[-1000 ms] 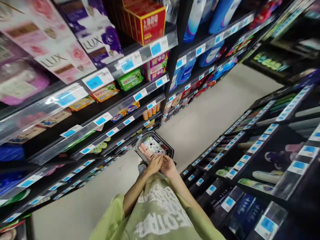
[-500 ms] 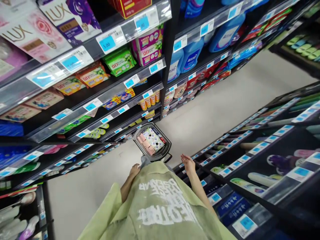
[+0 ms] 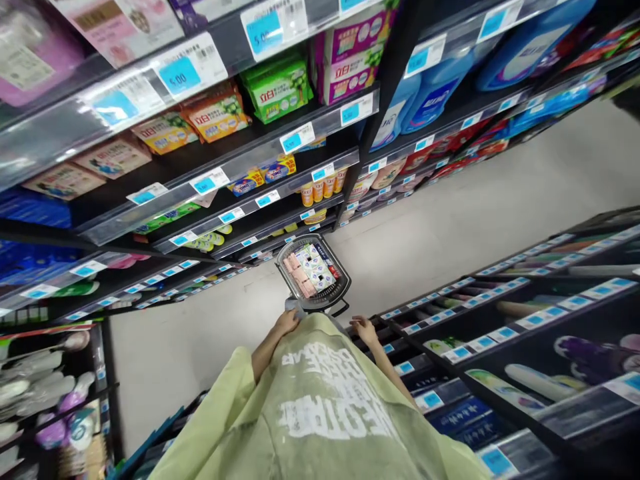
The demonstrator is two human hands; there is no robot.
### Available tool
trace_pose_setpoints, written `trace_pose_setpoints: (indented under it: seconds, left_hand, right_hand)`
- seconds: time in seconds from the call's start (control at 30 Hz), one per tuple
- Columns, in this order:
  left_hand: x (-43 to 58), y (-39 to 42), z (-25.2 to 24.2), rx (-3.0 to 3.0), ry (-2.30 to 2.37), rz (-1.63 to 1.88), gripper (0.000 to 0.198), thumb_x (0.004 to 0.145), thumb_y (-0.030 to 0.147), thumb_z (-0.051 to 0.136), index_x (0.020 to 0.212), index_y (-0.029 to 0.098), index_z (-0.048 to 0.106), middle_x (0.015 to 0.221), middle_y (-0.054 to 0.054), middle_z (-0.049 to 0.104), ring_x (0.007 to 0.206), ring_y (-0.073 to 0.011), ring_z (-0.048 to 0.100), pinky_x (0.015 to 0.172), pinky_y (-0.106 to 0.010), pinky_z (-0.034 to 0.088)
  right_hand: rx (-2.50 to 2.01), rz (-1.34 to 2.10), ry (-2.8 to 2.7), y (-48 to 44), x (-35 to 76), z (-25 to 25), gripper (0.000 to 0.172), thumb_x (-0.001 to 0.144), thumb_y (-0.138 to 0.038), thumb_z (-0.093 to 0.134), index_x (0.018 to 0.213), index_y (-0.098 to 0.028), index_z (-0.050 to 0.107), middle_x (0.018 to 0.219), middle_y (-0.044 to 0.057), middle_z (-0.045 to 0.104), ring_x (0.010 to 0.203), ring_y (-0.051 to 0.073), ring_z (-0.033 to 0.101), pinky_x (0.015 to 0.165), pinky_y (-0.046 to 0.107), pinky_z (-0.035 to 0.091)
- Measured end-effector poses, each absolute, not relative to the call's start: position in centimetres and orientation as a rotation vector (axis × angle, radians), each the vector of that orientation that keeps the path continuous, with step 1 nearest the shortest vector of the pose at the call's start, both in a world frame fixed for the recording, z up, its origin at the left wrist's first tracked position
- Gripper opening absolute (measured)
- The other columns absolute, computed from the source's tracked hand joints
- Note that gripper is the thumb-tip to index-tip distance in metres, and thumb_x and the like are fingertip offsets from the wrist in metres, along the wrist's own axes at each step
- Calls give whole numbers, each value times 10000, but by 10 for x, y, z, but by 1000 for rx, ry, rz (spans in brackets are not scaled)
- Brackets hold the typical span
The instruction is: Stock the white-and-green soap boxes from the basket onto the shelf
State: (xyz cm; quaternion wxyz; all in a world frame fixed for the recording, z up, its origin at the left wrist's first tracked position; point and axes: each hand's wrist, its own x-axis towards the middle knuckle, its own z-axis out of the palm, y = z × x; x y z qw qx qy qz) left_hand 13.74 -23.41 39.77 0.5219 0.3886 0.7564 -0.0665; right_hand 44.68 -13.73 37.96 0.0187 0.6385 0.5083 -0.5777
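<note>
My left hand (image 3: 287,322) hangs beside the hem of my green shirt (image 3: 320,393), its fingers loose and partly blurred, with nothing visible in it. On the other side my right hand (image 3: 364,329) is held out from the shirt, fingers apart and slightly bent, gripping nothing. Ahead of both hands and low down is a dark shopping basket (image 3: 345,283). In it lie a pink pack (image 3: 300,275) and white patterned packs (image 3: 317,268). The basket's black handle (image 3: 341,309) sticks out toward my right hand, apart from it.
Shelves of soap bars (image 3: 277,87), blue detergent bottles (image 3: 435,100) and small yellow tubs (image 3: 320,190) rise at the left and ahead. Another shelf rack (image 3: 500,327) runs close along my right. Between them stretches the pale aisle floor (image 3: 400,240). Spoon-like utensils (image 3: 40,387) hang at lower left.
The view has shifted, bringing the left shelves closer. My left hand has moved forward toward the basket, and my right hand has come in nearer the shirt.
</note>
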Motion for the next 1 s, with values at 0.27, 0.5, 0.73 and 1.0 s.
trace_pose_setpoints:
  seconds: [0.27,0.5,0.73,1.0]
  left_hand:
    - [117,-234,385,985,1765,-257,382,925,245,520,1277,163,644,1370,-134,664,1329,-265,555,1136,-356,404]
    - [99,-221,379,1028,1772,-259,349,976,220,534,1303,135,622,1379,-136,643,1306,-250,571,1125,-433,429]
    - [76,-219,350,1055,1707,-386,331,991,211,555,1307,146,624,1404,-124,623,1324,-255,557,1129,-452,433]
    - [51,-164,273,1120,1640,-579,350,984,226,539,1319,163,617,1385,-126,634,1301,-255,575,1100,-414,456]
  right_hand:
    - [1902,-1770,1421,-168,408,357,133,962,-265,659,1009,-146,697,859,12,762,706,148,714,818,350,590]
    - [1864,-1712,1424,-168,399,349,121,936,-221,631,1014,-152,692,905,42,777,763,165,733,831,341,584]
    - [2000,-1688,1411,-148,391,307,243,850,-282,520,966,-206,720,983,75,798,947,231,755,869,317,560]
    - [2085,-1771,1249,-191,346,247,283,791,-312,493,932,-218,720,970,77,803,984,268,755,919,370,568]
